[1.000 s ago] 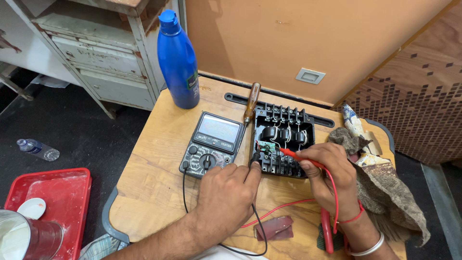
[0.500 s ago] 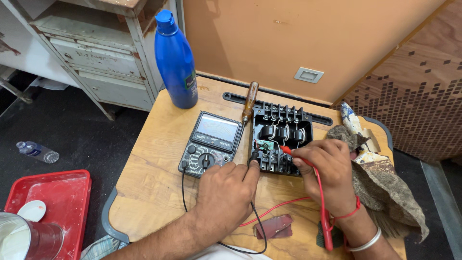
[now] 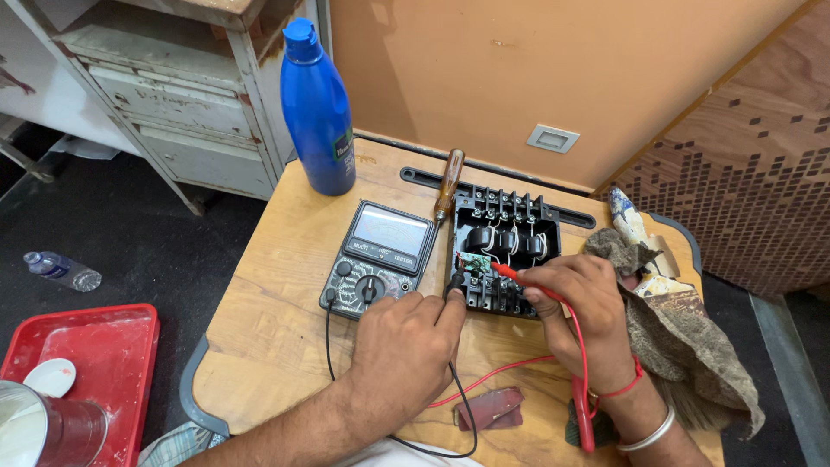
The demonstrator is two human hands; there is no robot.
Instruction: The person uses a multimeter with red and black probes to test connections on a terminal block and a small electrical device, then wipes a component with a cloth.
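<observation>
Two probes rest on the black terminal block mid-desk, the red probe pinched in the right hand, the black probe in the left hand, fingers closed; I judge a slipping tip could bridge neighbouring contacts.

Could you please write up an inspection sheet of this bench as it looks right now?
Surface: wooden table, worn.
Job's things: black electrical unit; analog multimeter.
Clutter: blue bottle, screwdriver, rag.
Hands: left hand holds black probe at the unit's edge; right hand holds red probe on its small board.
Cables: red lead and black lead across the table.
Surroundings: red tray, white cabinet.
</observation>
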